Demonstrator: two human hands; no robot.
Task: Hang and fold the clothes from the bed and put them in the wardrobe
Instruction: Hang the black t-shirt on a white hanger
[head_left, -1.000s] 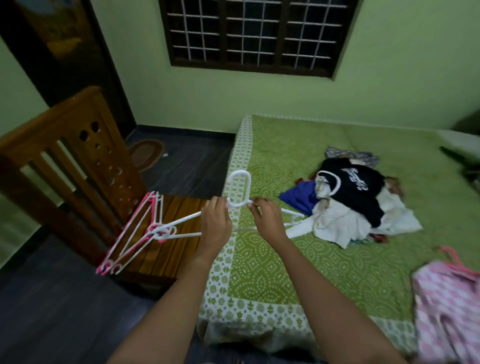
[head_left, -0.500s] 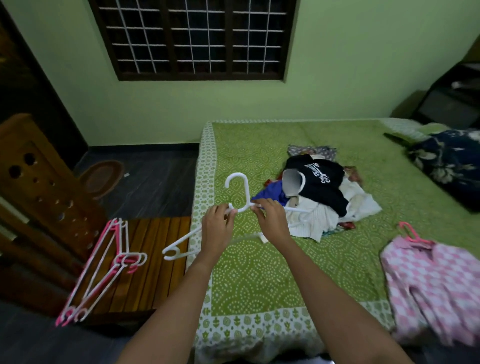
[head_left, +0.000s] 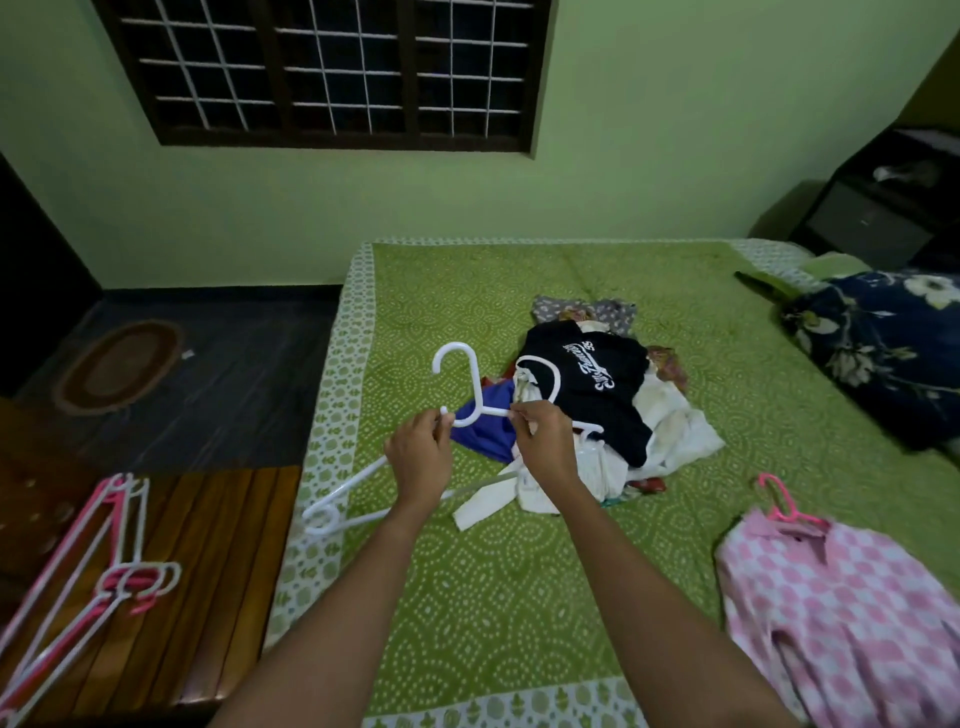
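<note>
Hands (left (head_left: 418, 457), right (head_left: 546, 442)) gripping white hanger (head_left: 467, 387), clothes pile (head_left: 592, 410) beyond

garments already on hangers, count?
1: the pink checked shirt on a pink hanger, near right of the bed. The clothes pile mid-bed may hide more.

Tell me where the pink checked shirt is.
In the head view, the pink checked shirt lies on the bed at lower right, hung on a pink hanger.

I see green dotted-cover bed (head_left: 467, 597): mixed clothes heap (head_left: 587, 395) mid-bed, pink checked shirt (head_left: 841, 613) front right, navy floral blanket (head_left: 883, 353) far right. Slatted wooden bench (head_left: 208, 571) left: pink and white plastic hangers (head_left: 104, 566).
</note>
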